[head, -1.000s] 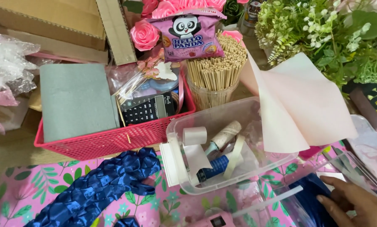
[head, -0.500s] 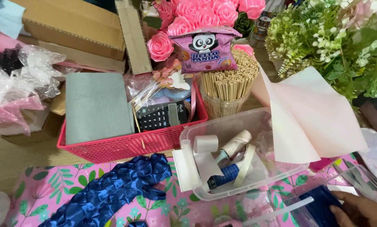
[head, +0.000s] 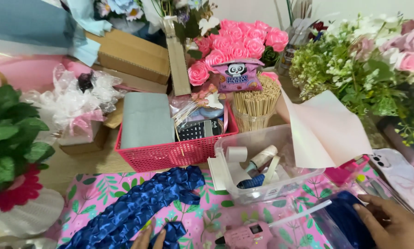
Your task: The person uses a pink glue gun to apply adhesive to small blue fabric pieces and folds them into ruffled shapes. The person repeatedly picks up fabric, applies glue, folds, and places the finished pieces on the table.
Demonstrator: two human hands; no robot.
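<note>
A long ruffled dark blue ribbon [head: 137,207] lies across the pink leaf-print wrapping paper [head: 202,216]. Only the fingertips of my left hand [head: 147,239] show at the bottom edge, touching the ribbon's lower end. Whether they grip it is hidden. My right hand [head: 393,223] rests at the bottom right with fingers spread on a dark blue bundle under clear plastic [head: 343,216]. A pink glue gun [head: 246,234] lies between my hands. A thin white stick runs from beside it up toward the bundle.
A clear plastic box [head: 280,138] with tape rolls stands behind the glue gun. A red basket [head: 170,157] holds grey paper. Behind are a cup of wooden sticks [head: 255,103], pink roses [head: 234,41] and cardboard boxes [head: 133,55]. A pink sheet [head: 327,129] and a phone [head: 400,177] lie right.
The view has tilted up, so everything sits lower in frame. My right hand has come further in over the blue bundle. My left fingertips and the glue gun have come into view.
</note>
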